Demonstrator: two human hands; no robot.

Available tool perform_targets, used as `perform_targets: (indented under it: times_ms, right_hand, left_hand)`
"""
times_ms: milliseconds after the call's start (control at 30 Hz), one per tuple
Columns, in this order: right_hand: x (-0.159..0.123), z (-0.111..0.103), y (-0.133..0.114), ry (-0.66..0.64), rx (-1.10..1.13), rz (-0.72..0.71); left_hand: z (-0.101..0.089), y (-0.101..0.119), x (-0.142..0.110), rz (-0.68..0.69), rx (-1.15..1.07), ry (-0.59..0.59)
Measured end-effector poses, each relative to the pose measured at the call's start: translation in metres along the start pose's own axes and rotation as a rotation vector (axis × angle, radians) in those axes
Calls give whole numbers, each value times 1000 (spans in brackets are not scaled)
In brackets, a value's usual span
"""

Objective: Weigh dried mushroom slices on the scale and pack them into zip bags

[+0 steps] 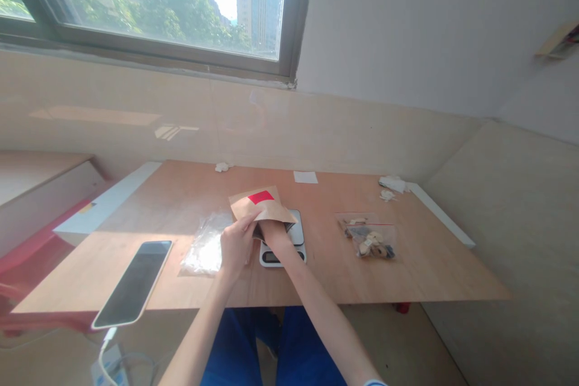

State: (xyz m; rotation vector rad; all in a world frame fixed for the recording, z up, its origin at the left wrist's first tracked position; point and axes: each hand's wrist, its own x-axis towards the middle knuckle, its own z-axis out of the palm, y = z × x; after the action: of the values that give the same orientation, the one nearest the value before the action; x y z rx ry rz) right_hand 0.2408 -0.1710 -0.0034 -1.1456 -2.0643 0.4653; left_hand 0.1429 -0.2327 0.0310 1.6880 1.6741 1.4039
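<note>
the left hand (237, 246) has its fingers curled around the lower edge of a kraft paper pouch (259, 205), the grip nearly closed on the matte, creased paper. the pouch sits tilted over a white digital kitchen scale (284, 242), with a red label (261, 197) on its face. the right hand (274, 235) is tucked beneath the pouch, just above the scale; its fingers are hidden, so i cannot tell how far open that grip is or what it holds. something dark shows by that wrist, too covered to name.

if the left hand's pinch loosens, the stiff paper could slip and land on the scale's smooth top. any pressure from the hands on the scale would also skew its reading. at nine o'clock, a crumpled clear plastic bag (205, 247) lies close enough for a sleeve or wrist to drag it. at eight o'clock, a glossy smartphone (132, 283) overhangs the near edge of the wood-grain surface (407, 271), so a knock or a tug on its white cable (104, 362) could tip it off. at three o'clock, a zip bag (368, 240) holds pale and dark knobbly chunks.
</note>
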Motion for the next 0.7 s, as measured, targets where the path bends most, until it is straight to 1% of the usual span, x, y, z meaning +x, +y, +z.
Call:
perform_targets:
  times_ms: [67,133,233,300,400,467,533,633,700]
  right_hand:
    - [-9,-9,-8,-11,-138,17]
    - [-17,-19,-16,-57,-261,24]
    - [-27,-35,-29,-123,-379,9]
    - [-32,-45,-34,-118,-418,-24]
    - [-40,-55,-36,-72,-351,-98]
    - [-47,-59,-32,-15,-235,-132]
    - [-56,-60,-22,107,-71,-118]
    - [-68,-55,-3,344,136,-19]
    - [-73,-47,11,436,210,56]
  left_hand:
    - [0,0,1,9,34,11]
    - [0,0,3,15,66,13]
    - [-1,-1,7,17,99,-14]
    - [-2,-1,10,8,122,-26]
    - [-3,-1,14,-5,160,-23]
    - [-4,-1,18,2,200,-18]
    - [-7,0,24,2,251,-9]
    - [-12,-1,34,-35,277,7]
    - [-15,-3,40,-52,253,20]
